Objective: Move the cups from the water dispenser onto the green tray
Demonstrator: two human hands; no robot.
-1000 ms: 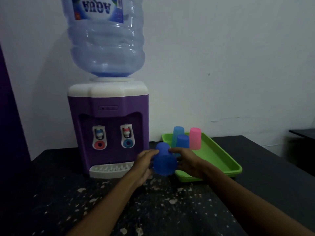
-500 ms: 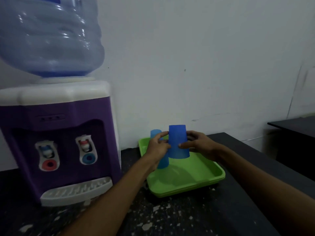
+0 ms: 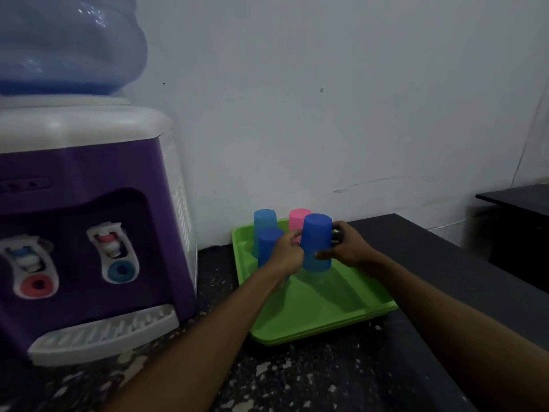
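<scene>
Blue plastic, the upturned cup (image 3: 316,242) looks light, stiff and a little slick, so a hold on its side walls suits it best. The left hand (image 3: 286,253) presses its left wall, the right hand (image 3: 344,248) wraps its right wall; both grasp it between them, over the green tray (image 3: 320,307), beside the other cups.

Both forearms extended forward; left hand (image 3: 286,251) and right hand (image 3: 346,246) facing, fingers curled in grip.
</scene>
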